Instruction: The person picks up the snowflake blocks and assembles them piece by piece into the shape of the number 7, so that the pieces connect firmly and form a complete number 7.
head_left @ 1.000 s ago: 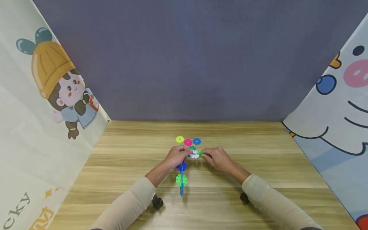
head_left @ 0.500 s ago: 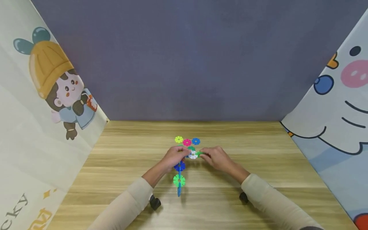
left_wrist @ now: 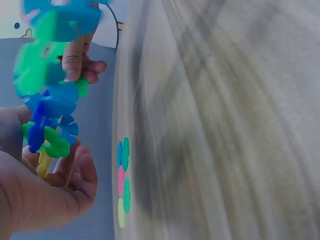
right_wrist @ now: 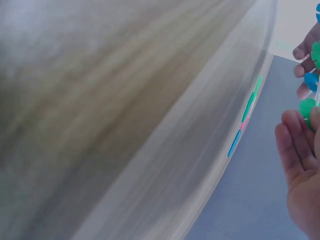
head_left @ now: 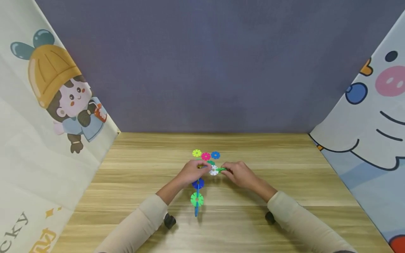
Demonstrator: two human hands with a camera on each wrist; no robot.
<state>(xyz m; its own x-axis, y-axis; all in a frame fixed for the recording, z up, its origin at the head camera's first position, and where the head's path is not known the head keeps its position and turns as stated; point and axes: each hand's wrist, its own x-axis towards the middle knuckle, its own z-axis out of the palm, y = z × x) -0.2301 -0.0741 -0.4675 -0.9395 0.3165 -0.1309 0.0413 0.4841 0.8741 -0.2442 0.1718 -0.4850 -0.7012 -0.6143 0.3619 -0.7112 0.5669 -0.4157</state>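
My left hand [head_left: 191,172] grips a chain of slotted plastic snowflake discs, held above the table. Below that hand hang a dark blue disc [head_left: 198,183], a light green disc [head_left: 197,199] and a blue disc [head_left: 196,212] seen edge-on. A yellow disc [left_wrist: 44,162] shows by the left fingers in the left wrist view. A white disc [head_left: 213,170] sticks out right of the left fingertips. Against its right side my right hand [head_left: 241,174] pinches a green disc [head_left: 221,169], nearly edge-on. In the right wrist view the green disc [right_wrist: 307,107] lies at the right fingertips.
Behind the hands, loose discs lie flat on the wooden table [head_left: 269,147]: yellow [head_left: 197,153], pink [head_left: 205,156], blue [head_left: 215,155] and dark green [head_left: 211,162]. Another green one is mostly hidden by the left hand. A grey panel [head_left: 215,70] stands at the table's back edge.
The right hand has shifted slightly right, and the green disc shows more of its length beside the white disc. The left hand has turned the chain a little. The loose discs stay put.
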